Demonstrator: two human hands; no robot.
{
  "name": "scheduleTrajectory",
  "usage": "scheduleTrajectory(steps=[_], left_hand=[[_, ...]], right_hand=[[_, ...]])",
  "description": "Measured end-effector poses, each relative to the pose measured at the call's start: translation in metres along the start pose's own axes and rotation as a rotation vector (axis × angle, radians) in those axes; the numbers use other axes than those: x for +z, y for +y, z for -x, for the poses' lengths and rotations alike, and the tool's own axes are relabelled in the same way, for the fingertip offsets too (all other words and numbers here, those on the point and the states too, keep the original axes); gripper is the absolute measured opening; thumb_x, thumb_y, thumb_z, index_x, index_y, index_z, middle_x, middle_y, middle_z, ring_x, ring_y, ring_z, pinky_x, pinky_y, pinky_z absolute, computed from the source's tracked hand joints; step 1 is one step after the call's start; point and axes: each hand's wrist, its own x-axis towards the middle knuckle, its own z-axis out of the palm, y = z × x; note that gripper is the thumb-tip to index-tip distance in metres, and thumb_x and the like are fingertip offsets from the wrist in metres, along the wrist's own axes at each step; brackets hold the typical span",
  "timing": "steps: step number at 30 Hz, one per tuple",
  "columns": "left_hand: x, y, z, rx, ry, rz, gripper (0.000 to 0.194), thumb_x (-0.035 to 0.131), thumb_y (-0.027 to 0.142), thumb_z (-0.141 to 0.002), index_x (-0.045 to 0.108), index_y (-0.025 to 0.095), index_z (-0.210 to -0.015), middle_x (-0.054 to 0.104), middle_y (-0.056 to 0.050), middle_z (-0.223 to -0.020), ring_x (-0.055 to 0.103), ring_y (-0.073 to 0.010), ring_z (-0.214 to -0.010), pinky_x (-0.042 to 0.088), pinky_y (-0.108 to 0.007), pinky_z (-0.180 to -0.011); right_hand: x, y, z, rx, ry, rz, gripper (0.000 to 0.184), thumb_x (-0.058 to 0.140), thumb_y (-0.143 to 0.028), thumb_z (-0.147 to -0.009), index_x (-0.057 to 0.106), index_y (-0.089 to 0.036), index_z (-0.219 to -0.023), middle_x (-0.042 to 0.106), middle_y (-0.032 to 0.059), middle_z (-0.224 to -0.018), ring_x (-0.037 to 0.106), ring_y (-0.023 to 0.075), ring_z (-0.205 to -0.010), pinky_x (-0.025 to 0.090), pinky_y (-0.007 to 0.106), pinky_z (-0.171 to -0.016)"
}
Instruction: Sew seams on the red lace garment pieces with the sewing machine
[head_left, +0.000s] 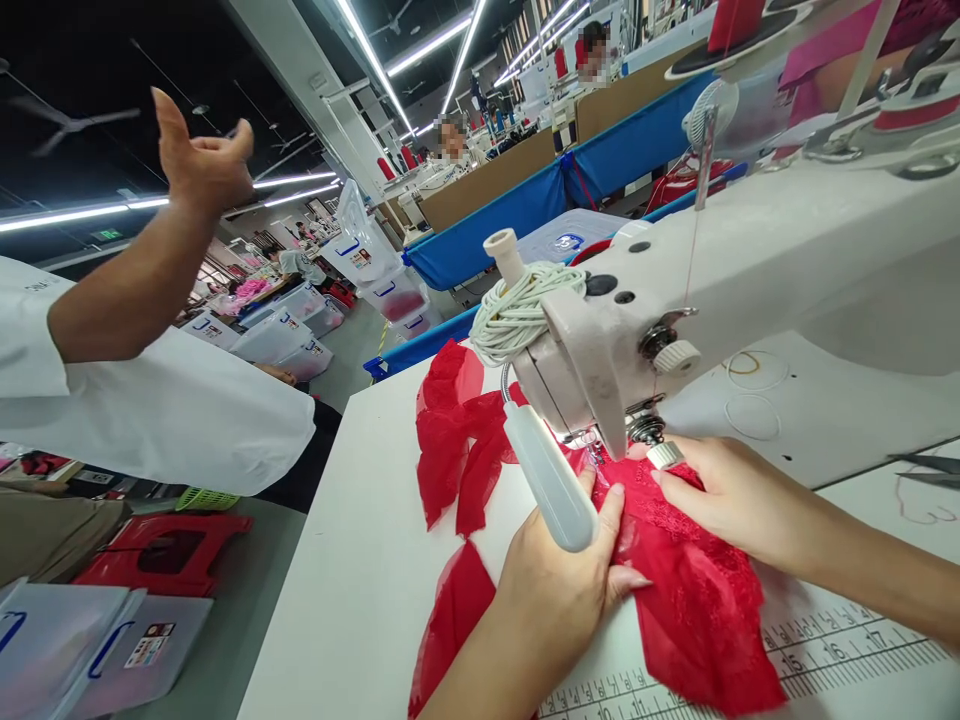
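On the white tabletop (337,600), left hand (551,590) is spread; right hand (716,490) pinches red lace (697,570). Bunched cloth could jam under presser foot (595,449) beyond grips.

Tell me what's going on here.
The left hand and right hand are on red lace, which lies at the foot of a white sewing machine. More red pieces lie on the table. To the left, a person in a white shirt has an arm raised. Whether the machine is running, I can't tell.
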Motion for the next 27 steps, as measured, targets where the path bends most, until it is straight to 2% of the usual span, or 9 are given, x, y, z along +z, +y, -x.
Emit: scheduleTrajectory(steps=[12, 18, 27], left_hand=[[-0.0040, 0.0010, 0.0002, -0.016, 0.014, 0.003, 0.063, 0.026, 0.057, -0.100, 0.051, 0.013, -0.137, 0.057, -0.022, -0.133, 0.057, -0.0316, -0.123, 0.058, -0.046, -0.089], [-0.0014, 0.0014, 0.0010, -0.014, -0.004, -0.008, 0.062, 0.029, 0.057, -0.100, 0.049, 0.014, -0.139, 0.054, -0.023, -0.136, 0.059, -0.0320, -0.119, 0.059, -0.045, -0.087], [-0.0012, -0.0019, 0.0018, -0.003, 0.044, -0.007, 0.058, 0.034, 0.056, -0.099, 0.050, 0.017, -0.139, 0.054, -0.019, -0.136, 0.060, -0.0308, -0.117, 0.061, -0.041, -0.082]], right_hand=[[-0.0007, 0.0010, 0.0000, 0.022, -0.011, 0.031, 0.020, 0.040, -0.024, -0.083, 0.060, -0.025, -0.081, 0.068, -0.0021, -0.070, 0.059, 0.0173, -0.060, 0.039, 0.028, -0.056], [-0.0001, 0.0020, 0.0012, 0.009, -0.003, 0.021, 0.021, 0.041, -0.023, -0.083, 0.061, -0.023, -0.079, 0.069, -0.0014, -0.070, 0.060, 0.0159, -0.059, 0.038, 0.026, -0.054], [0.0020, 0.0072, -0.0001, -0.020, 0.008, 0.014, 0.024, 0.042, -0.023, -0.082, 0.066, -0.023, -0.085, 0.068, -0.0020, -0.069, 0.059, 0.0150, -0.057, 0.039, 0.025, -0.052]])
